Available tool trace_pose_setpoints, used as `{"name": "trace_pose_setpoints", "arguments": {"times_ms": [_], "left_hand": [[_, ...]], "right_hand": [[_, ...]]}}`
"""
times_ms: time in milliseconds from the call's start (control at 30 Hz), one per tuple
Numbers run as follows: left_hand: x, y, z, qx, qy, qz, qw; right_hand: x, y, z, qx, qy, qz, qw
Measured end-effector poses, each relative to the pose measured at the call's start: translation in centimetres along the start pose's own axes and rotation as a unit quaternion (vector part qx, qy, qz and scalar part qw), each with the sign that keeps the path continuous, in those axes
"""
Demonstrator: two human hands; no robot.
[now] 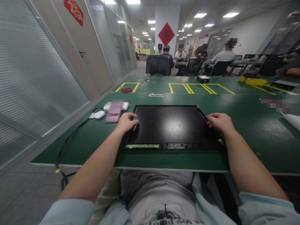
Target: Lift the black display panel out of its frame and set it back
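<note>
A flat black display panel (171,126) lies on the green table (246,147) in front of me, with a thin green circuit strip (142,146) along its near edge. My left hand (126,122) rests on the panel's left edge, fingers curled over the frame. At the opposite side, my right hand (219,121) grips the right edge with its fingers bent down onto it. Both hands hold the panel at its sides.
A pink phone (113,111), a white charger (99,114) and a black cable (70,139) lie left of the panel. Red scissors (126,90), a clear cup (147,77), small metal parts (156,94) and a yellow tray (254,81) sit farther back. Seated people work behind black chairs (158,65).
</note>
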State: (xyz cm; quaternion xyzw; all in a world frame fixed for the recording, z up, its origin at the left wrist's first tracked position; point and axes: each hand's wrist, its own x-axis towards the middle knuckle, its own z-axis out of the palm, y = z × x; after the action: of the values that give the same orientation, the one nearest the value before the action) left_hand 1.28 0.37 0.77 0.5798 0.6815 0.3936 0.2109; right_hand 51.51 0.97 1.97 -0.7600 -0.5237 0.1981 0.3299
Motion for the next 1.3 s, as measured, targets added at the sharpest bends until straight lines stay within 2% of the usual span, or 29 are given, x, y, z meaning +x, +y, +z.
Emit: {"name": "trace_pose_setpoints", "arguments": {"times_ms": [200, 367, 533, 767, 933, 1300], "left_hand": [[0.1, 0.2, -0.3, 0.022, 0.002, -0.007, 1.000], [-0.2, 0.7, -0.8, 0.074, -0.024, 0.011, 0.997], [-0.5, 1.1, -0.8, 0.126, -0.046, 0.028, 0.991], [-0.4, 1.2, -0.6, 0.175, -0.065, 0.034, 0.982], [-0.3, 0.8, -0.6, 0.185, -0.065, 0.024, 0.980], [0.3, -0.2, -0.5, 0.163, -0.061, 0.027, 0.984]], "right_hand": [[-0.1, -0.2, -0.1, 0.000, 0.004, 0.007, 1.000], [0.2, 0.0, -0.4, 0.024, 0.003, 0.018, 1.000], [0.9, 0.6, -0.5, -0.076, 0.035, 0.011, 0.996], [1.9, 1.4, 0.9, -0.174, -0.017, -0.015, 0.984], [2.0, 1.7, 1.2, -0.193, -0.035, -0.032, 0.980], [2.1, 1.7, 1.3, -0.202, -0.036, -0.036, 0.978]]}}
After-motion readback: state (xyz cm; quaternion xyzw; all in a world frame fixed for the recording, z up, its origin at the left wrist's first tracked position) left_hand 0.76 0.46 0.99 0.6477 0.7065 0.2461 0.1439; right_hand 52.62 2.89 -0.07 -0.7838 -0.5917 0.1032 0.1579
